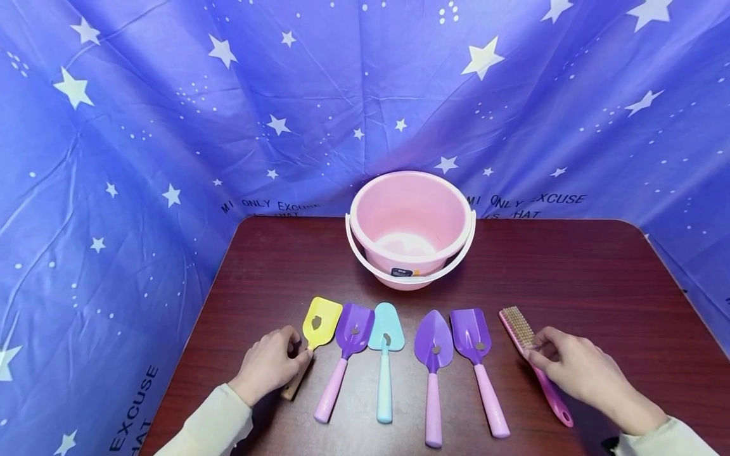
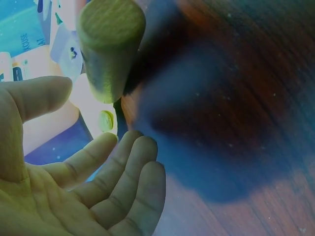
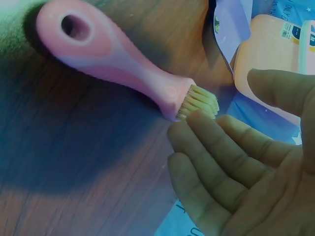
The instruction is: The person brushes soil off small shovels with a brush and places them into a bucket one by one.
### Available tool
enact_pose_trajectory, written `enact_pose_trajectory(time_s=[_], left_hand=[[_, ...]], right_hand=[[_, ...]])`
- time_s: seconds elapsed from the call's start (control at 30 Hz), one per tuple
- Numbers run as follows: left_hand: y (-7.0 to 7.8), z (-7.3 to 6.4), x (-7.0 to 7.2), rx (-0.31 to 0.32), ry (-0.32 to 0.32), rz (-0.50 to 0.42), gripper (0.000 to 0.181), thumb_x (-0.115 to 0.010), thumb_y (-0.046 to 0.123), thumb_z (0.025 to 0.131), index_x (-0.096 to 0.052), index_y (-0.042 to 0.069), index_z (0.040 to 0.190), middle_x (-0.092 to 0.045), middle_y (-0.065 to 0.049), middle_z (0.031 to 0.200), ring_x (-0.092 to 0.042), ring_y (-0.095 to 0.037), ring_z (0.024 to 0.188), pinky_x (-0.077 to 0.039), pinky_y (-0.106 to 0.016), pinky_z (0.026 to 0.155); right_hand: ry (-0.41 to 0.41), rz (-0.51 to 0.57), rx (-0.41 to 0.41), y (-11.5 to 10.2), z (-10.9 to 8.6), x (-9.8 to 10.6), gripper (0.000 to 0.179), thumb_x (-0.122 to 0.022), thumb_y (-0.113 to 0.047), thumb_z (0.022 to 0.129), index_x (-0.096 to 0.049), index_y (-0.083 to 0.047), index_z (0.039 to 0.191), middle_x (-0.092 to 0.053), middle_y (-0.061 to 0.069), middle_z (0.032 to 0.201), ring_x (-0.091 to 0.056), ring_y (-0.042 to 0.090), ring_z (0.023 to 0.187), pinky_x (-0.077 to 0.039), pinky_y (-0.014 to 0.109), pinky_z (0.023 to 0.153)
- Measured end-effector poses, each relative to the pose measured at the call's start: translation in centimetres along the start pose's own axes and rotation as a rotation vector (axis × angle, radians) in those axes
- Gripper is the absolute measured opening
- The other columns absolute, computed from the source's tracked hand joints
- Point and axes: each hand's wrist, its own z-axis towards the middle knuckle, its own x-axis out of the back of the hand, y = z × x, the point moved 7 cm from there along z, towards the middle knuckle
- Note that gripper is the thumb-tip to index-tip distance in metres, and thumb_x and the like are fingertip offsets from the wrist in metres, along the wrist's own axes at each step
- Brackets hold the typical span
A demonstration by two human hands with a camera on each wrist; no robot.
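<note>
My left hand (image 1: 272, 362) is beside a yellow toy shovel (image 1: 322, 320) with a wooden handle (image 2: 112, 29). Its thumb overlaps the handle in the head view, while the left wrist view shows the fingers loosely bent with nothing between them. At the right, my right hand (image 1: 578, 364) hovers by a pink brush (image 1: 544, 377) with tan bristles (image 3: 199, 102). Those fingers are relaxed too, fingertips right at the bristles in the right wrist view, thumb apart from the brush.
Between the hands lie a purple shovel (image 1: 355, 329), a turquoise shovel (image 1: 384, 386), a pointed purple trowel (image 1: 433, 345) and another purple shovel (image 1: 471, 329). Behind them a pink bucket (image 1: 410, 263) stands on the dark wooden table (image 1: 582, 272), its handle lowered in front. A starry blue cloth (image 1: 319, 82) hangs behind.
</note>
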Motion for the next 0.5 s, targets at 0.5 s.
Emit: enact_pose_trajectory(time_s=[0.5], left_hand=[[-0.2,-0.6,-0.7,0.004,-0.026,0.006,0.028,-0.077,0.037,0.073,-0.055,0.02,0.075,-0.048,0.007,0.06,-0.047,-0.012,0.056,-0.036,-0.035,0.048]], right_hand=[[-0.125,-0.08,-0.087,1.5,-0.2,-1.4,0.031,-0.067,-0.045,0.083,-0.064,-0.014,0.085,-0.063,-0.003,0.075,-0.057,0.016,0.065,-0.038,0.04,0.048]])
